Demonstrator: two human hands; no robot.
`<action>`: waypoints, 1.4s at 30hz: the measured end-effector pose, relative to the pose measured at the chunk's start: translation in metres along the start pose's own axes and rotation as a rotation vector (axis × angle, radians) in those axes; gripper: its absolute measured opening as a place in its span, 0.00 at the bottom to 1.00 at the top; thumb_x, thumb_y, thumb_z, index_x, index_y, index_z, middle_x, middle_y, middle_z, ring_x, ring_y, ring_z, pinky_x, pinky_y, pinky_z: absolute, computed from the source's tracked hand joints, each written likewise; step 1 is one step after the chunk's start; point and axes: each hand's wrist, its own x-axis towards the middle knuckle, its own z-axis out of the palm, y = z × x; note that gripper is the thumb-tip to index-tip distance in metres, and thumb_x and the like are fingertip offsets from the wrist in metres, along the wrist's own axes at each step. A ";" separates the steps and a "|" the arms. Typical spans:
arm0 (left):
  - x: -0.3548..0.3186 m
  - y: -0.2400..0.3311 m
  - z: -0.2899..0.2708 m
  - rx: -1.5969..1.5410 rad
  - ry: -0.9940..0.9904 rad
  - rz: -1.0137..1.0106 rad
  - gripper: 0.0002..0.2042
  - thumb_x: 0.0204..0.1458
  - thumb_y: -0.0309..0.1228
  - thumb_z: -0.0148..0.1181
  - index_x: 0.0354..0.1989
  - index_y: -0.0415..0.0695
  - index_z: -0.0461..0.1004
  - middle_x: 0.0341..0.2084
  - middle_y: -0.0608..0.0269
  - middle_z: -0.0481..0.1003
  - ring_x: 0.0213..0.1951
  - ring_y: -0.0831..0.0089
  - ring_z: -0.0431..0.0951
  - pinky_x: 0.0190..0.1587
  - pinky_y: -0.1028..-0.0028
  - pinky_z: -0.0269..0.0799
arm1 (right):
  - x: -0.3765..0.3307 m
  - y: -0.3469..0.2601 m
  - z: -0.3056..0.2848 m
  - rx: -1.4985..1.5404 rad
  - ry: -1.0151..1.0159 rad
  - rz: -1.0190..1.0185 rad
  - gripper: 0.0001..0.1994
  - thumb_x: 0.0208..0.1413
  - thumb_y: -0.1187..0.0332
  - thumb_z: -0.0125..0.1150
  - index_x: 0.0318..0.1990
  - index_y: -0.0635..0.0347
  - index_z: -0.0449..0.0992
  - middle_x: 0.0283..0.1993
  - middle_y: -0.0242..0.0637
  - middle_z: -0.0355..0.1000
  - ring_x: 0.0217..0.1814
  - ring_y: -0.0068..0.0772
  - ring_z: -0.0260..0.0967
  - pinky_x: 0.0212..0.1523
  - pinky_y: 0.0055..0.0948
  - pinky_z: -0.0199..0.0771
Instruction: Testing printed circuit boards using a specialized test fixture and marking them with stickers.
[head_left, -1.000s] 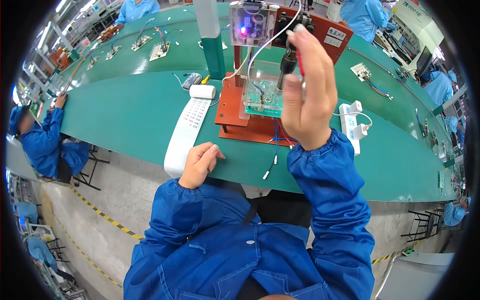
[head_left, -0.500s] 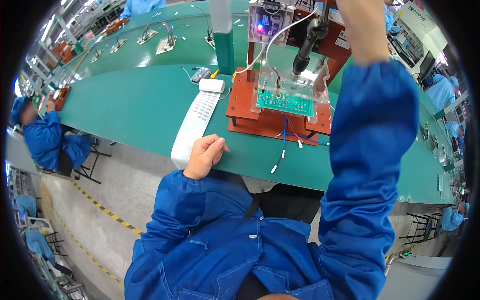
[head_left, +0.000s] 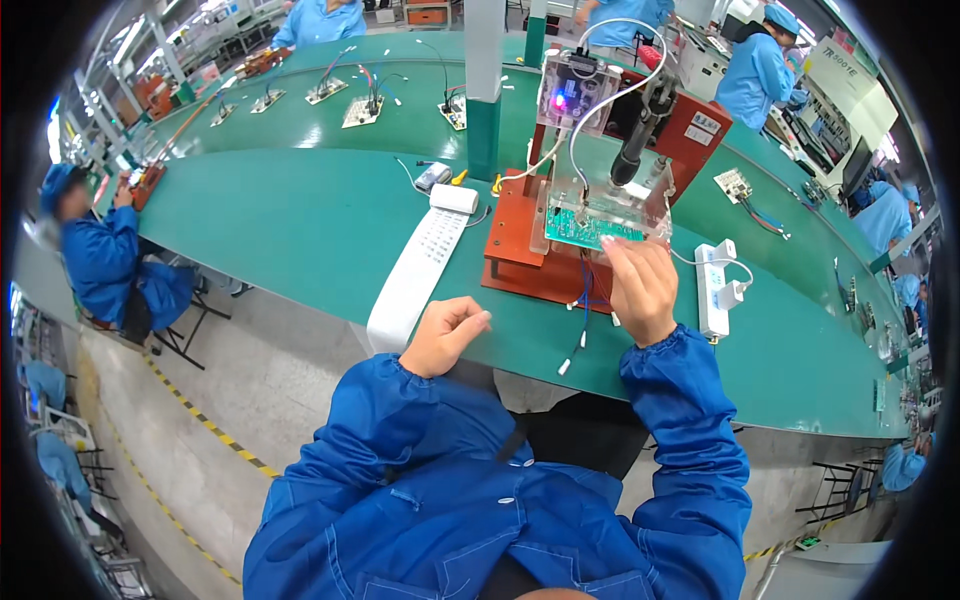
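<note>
A green circuit board (head_left: 590, 231) lies in the red test fixture (head_left: 512, 226), under a clear plastic plate (head_left: 625, 192). My right hand (head_left: 642, 290) reaches to the board's front edge, its fingers closed on that edge near the right corner. Blue and red wires with white connectors (head_left: 566, 366) hang below the board and partly behind this hand. Held over the front table edge, my left hand (head_left: 443, 335) is loosely curled with nothing visible in it. Beside it a strip of printed white labels (head_left: 412, 275) runs from a roll toward the table's edge.
On the fixture stand a black-handled toggle clamp (head_left: 640, 140) and a lit box (head_left: 577, 95). A white power strip (head_left: 712, 290) lies to the right. Several wired boards (head_left: 362, 110) rest on the far green surface. A person in blue (head_left: 105, 250) sits at left.
My right hand has come down from above the fixture to the board's front edge. My left hand stays curled near the label strip. The view has shifted, showing the power strip.
</note>
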 end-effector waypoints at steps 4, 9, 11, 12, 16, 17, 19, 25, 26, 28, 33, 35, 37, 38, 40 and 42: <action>-0.005 -0.010 -0.005 -0.106 0.029 -0.079 0.08 0.60 0.29 0.58 0.34 0.36 0.75 0.18 0.72 0.69 0.20 0.86 0.64 0.22 0.81 0.57 | 0.013 -0.007 -0.027 0.117 0.081 0.025 0.17 0.47 0.87 0.63 0.46 0.67 0.77 0.35 0.45 0.79 0.37 0.45 0.78 0.40 0.38 0.78; -0.025 0.028 0.010 0.317 0.089 0.138 0.28 0.46 0.28 0.73 0.56 0.37 0.69 0.35 0.56 0.75 0.33 0.76 0.76 0.36 0.75 0.73 | 0.039 -0.039 -0.081 0.804 -0.286 0.882 0.22 0.51 0.85 0.63 0.56 0.66 0.74 0.35 0.40 0.79 0.39 0.27 0.77 0.43 0.26 0.77; -0.018 0.051 0.027 0.607 0.164 0.728 0.43 0.33 0.34 0.80 0.63 0.41 0.66 0.53 0.47 0.72 0.54 0.56 0.76 0.54 0.59 0.75 | 0.031 -0.034 -0.075 0.860 -0.454 1.056 0.23 0.51 0.84 0.62 0.58 0.67 0.73 0.37 0.38 0.79 0.39 0.23 0.76 0.41 0.23 0.76; -0.017 0.056 0.028 0.699 -0.003 0.686 0.48 0.29 0.37 0.81 0.65 0.42 0.64 0.60 0.47 0.66 0.63 0.51 0.67 0.61 0.52 0.66 | 0.015 -0.031 -0.060 0.975 -0.552 1.183 0.23 0.51 0.84 0.63 0.58 0.67 0.73 0.37 0.38 0.79 0.38 0.23 0.76 0.40 0.22 0.76; 0.003 0.051 0.030 0.777 -0.427 0.469 0.51 0.27 0.40 0.80 0.67 0.43 0.64 0.66 0.50 0.65 0.69 0.50 0.62 0.69 0.43 0.54 | -0.035 -0.031 -0.004 1.118 -0.669 1.318 0.24 0.51 0.82 0.65 0.58 0.68 0.73 0.41 0.38 0.79 0.39 0.21 0.77 0.40 0.21 0.76; 0.011 0.034 0.030 0.758 -0.439 0.462 0.49 0.29 0.40 0.80 0.66 0.42 0.65 0.65 0.50 0.67 0.68 0.52 0.64 0.69 0.43 0.54 | -0.038 -0.033 0.005 1.015 -0.642 1.269 0.24 0.51 0.82 0.65 0.58 0.68 0.73 0.41 0.38 0.79 0.40 0.21 0.77 0.41 0.21 0.76; 0.017 0.019 0.028 0.744 -0.411 0.438 0.48 0.31 0.46 0.80 0.66 0.42 0.66 0.62 0.50 0.70 0.66 0.53 0.67 0.70 0.44 0.53 | -0.050 -0.035 0.006 0.938 -0.558 1.235 0.22 0.52 0.80 0.66 0.57 0.69 0.74 0.43 0.38 0.80 0.41 0.23 0.78 0.43 0.22 0.76; 0.017 0.016 0.033 0.624 -0.334 0.361 0.45 0.32 0.44 0.80 0.63 0.41 0.69 0.57 0.50 0.74 0.59 0.53 0.75 0.66 0.54 0.66 | -0.085 -0.061 -0.046 0.648 -0.221 1.312 0.05 0.54 0.77 0.66 0.38 0.67 0.83 0.43 0.42 0.80 0.52 0.34 0.74 0.54 0.31 0.71; 0.018 0.013 0.035 0.627 -0.331 0.370 0.45 0.32 0.44 0.80 0.62 0.41 0.69 0.57 0.50 0.75 0.58 0.53 0.75 0.65 0.54 0.67 | -0.086 -0.064 -0.048 0.600 -0.289 1.269 0.03 0.54 0.74 0.67 0.32 0.65 0.84 0.42 0.40 0.80 0.54 0.38 0.73 0.58 0.35 0.68; 0.020 0.012 0.037 0.620 -0.347 0.363 0.45 0.32 0.45 0.80 0.62 0.41 0.69 0.56 0.51 0.75 0.58 0.53 0.75 0.65 0.53 0.67 | -0.089 -0.067 -0.045 0.511 -0.344 1.150 0.04 0.53 0.72 0.67 0.32 0.63 0.84 0.39 0.39 0.81 0.50 0.39 0.74 0.59 0.37 0.66; 0.020 0.016 0.037 0.668 -0.365 0.343 0.44 0.33 0.48 0.80 0.61 0.40 0.70 0.56 0.51 0.76 0.59 0.54 0.75 0.65 0.52 0.66 | -0.090 -0.073 -0.033 0.398 -0.344 1.115 0.03 0.51 0.72 0.68 0.30 0.62 0.84 0.36 0.37 0.81 0.46 0.39 0.73 0.56 0.37 0.66; 0.022 0.015 0.036 0.671 -0.382 0.347 0.45 0.32 0.49 0.80 0.61 0.40 0.70 0.56 0.51 0.76 0.59 0.54 0.75 0.65 0.52 0.66 | -0.089 -0.073 -0.032 0.341 -0.347 1.069 0.03 0.49 0.72 0.69 0.30 0.61 0.84 0.35 0.36 0.81 0.45 0.38 0.73 0.54 0.37 0.65; 0.022 0.014 0.035 0.655 -0.385 0.316 0.47 0.31 0.49 0.81 0.62 0.40 0.70 0.56 0.52 0.76 0.59 0.54 0.75 0.66 0.52 0.65 | -0.089 -0.077 -0.031 0.318 -0.364 1.082 0.02 0.49 0.72 0.70 0.30 0.60 0.84 0.35 0.34 0.81 0.47 0.37 0.73 0.57 0.39 0.64; 0.023 0.014 0.035 0.647 -0.383 0.316 0.47 0.30 0.50 0.81 0.62 0.41 0.69 0.57 0.52 0.76 0.59 0.54 0.75 0.66 0.52 0.66 | -0.088 -0.077 -0.031 0.295 -0.370 1.077 0.02 0.49 0.72 0.70 0.31 0.59 0.84 0.36 0.33 0.81 0.47 0.37 0.73 0.59 0.40 0.63; 0.023 0.014 0.034 0.648 -0.386 0.322 0.47 0.30 0.49 0.81 0.62 0.41 0.69 0.57 0.52 0.76 0.60 0.54 0.75 0.65 0.52 0.66 | -0.087 -0.080 -0.030 0.282 -0.375 1.095 0.02 0.50 0.72 0.70 0.31 0.58 0.84 0.37 0.31 0.80 0.50 0.36 0.72 0.66 0.47 0.58; 0.023 0.015 0.034 0.656 -0.382 0.328 0.47 0.30 0.49 0.81 0.62 0.41 0.70 0.56 0.52 0.76 0.60 0.54 0.75 0.65 0.52 0.66 | -0.087 -0.083 -0.029 0.255 -0.354 1.065 0.02 0.49 0.73 0.71 0.31 0.58 0.84 0.36 0.31 0.80 0.50 0.37 0.72 0.67 0.47 0.57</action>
